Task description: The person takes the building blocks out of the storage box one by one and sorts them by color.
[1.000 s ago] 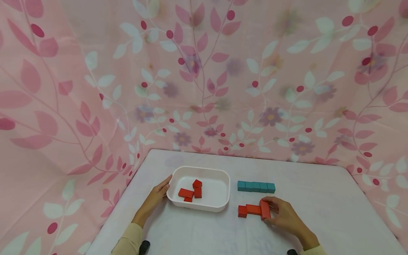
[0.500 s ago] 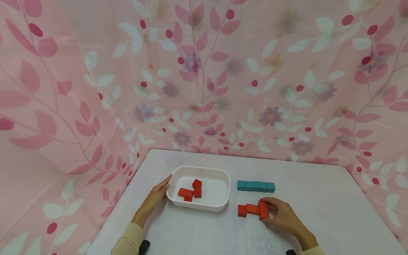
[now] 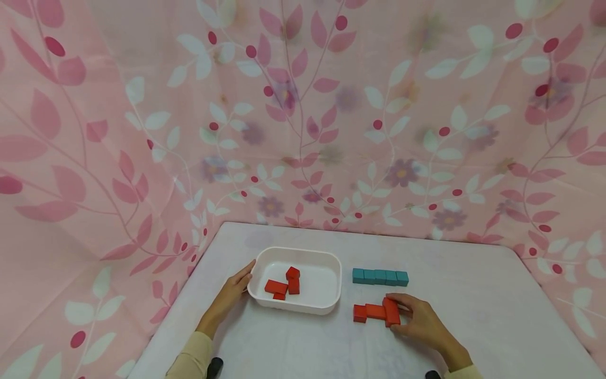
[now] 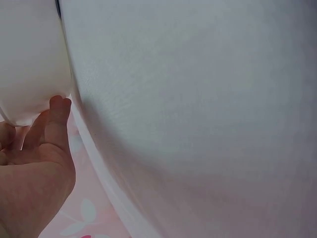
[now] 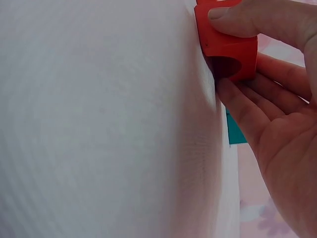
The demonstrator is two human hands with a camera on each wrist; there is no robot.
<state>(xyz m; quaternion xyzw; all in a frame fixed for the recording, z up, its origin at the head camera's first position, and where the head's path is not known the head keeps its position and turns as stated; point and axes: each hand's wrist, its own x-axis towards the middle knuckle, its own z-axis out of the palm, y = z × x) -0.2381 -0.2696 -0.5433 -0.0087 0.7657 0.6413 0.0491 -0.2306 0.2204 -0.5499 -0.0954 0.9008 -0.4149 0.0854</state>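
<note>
My right hand (image 3: 418,319) pinches a red arch block (image 3: 391,312) between thumb and fingers, at the right end of a short red row. In the right wrist view, a rounded hollow shows in the red arch block (image 5: 225,37), and the thumb lies on its face. Left of it lie a red oblong block (image 3: 375,311) and a small red block (image 3: 360,313), lined up end to end. My left hand (image 3: 230,292) rests its fingers along the left wall of a white tray (image 3: 319,308). Those fingertips (image 4: 59,106) touch the tray's outside in the left wrist view.
Several red blocks (image 3: 276,287) lie inside the tray, toward its left half. Behind the red row stands a straight row of teal blocks (image 3: 380,277). White cloth (image 3: 303,347) covers the table, and a pink floral curtain (image 3: 303,131) rises behind it.
The red arch block has shifted slightly left in my right hand, closer against the red oblong block. My left hand and the tray stay where they were.
</note>
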